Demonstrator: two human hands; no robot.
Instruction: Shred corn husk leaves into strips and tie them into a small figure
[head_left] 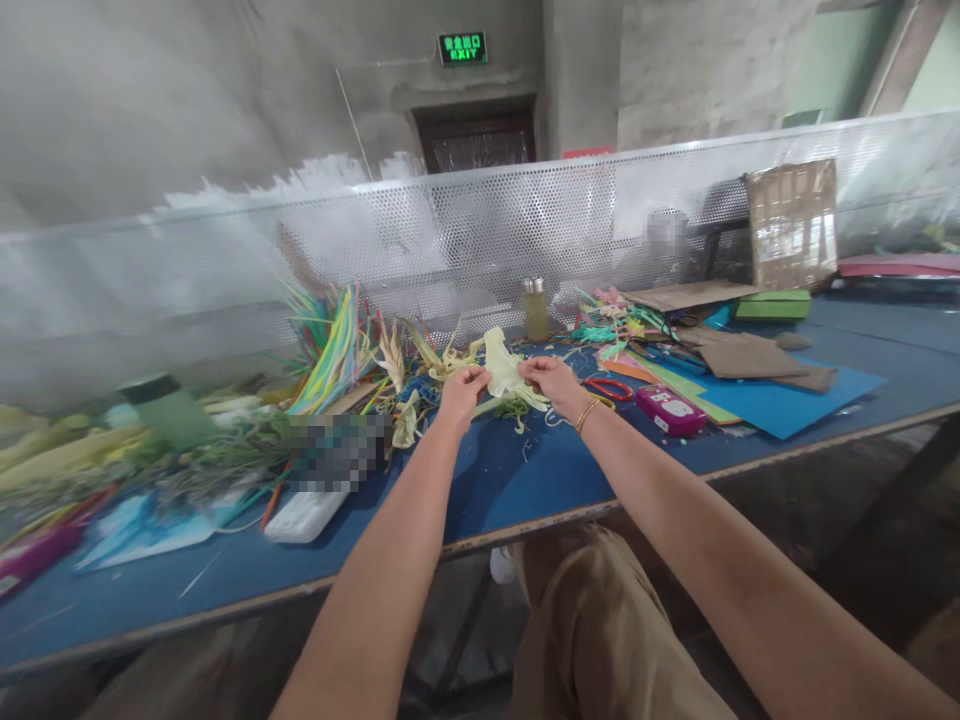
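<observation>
Between my two hands a pale yellow-green, thin crinkled sheet (502, 366) is held up over the blue table (495, 490). My left hand (465, 388) pinches its left side between thumb and fingers. On the right side, my right hand (551, 380) pinches it too, a gold bracelet at the wrist. Whether the sheet is paper or cloth I cannot tell. Under it lie green shreds (514, 406) and more pale strips. Close by my right hand are red-handled scissors (609, 388). Left of my left hand sits a crumpled pale piece (406, 420).
A magenta box (670, 410) and blue paper sheets (787, 398) lie at right. Coloured sticks (334, 350) stand behind at left, near a green cup (169, 412) and a white device (307, 515). A bottle (535, 310) stands before the perforated metal screen (480, 225).
</observation>
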